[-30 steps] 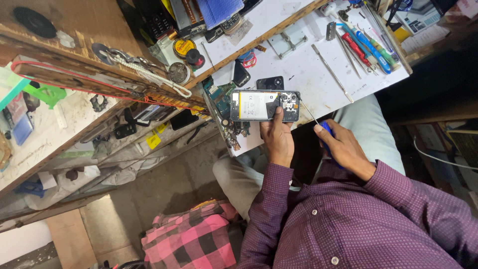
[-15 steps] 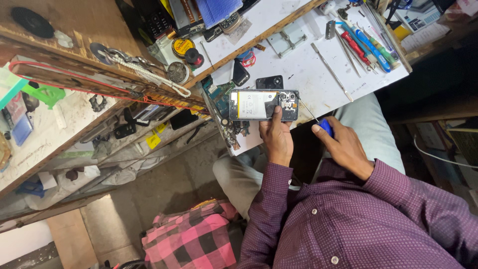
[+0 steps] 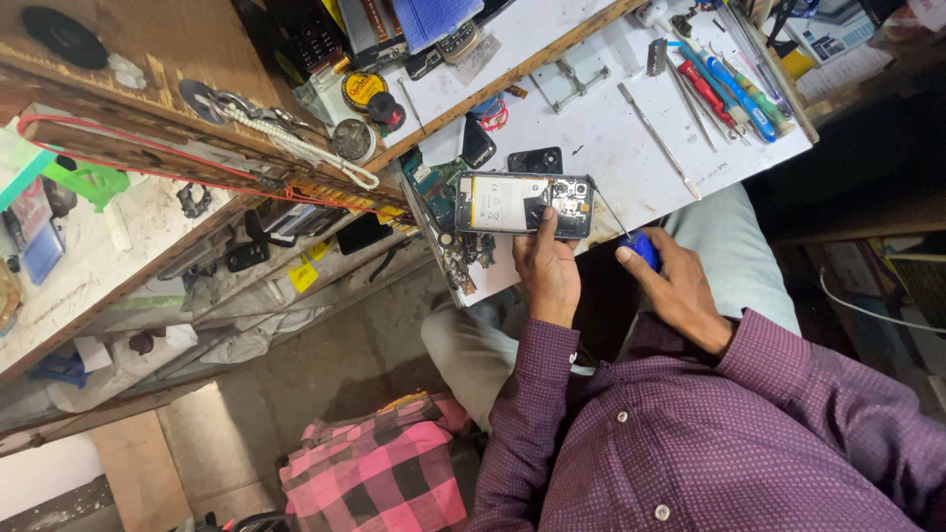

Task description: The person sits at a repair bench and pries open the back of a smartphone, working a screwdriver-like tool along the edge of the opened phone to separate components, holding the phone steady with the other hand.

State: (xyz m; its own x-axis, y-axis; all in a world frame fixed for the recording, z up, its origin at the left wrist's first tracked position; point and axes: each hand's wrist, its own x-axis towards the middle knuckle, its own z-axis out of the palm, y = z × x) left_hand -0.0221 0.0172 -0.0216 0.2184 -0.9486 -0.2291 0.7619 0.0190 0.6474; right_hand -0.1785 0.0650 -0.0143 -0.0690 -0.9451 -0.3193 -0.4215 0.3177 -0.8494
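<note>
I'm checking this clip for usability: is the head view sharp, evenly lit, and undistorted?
Head view: the opened smartphone with exposed battery under the left hand is sharp; the white worktop is bright and nearly washed out, the right edge falls into deep shadow; the right hand holds a blue-handled screwdriver; wide-angle tilt skews the bench.

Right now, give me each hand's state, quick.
Left hand: closed on the opened phone, steadying it on the bench.
Right hand: closed on a blue-handled screwdriver, tip at the phone's end.
</note>
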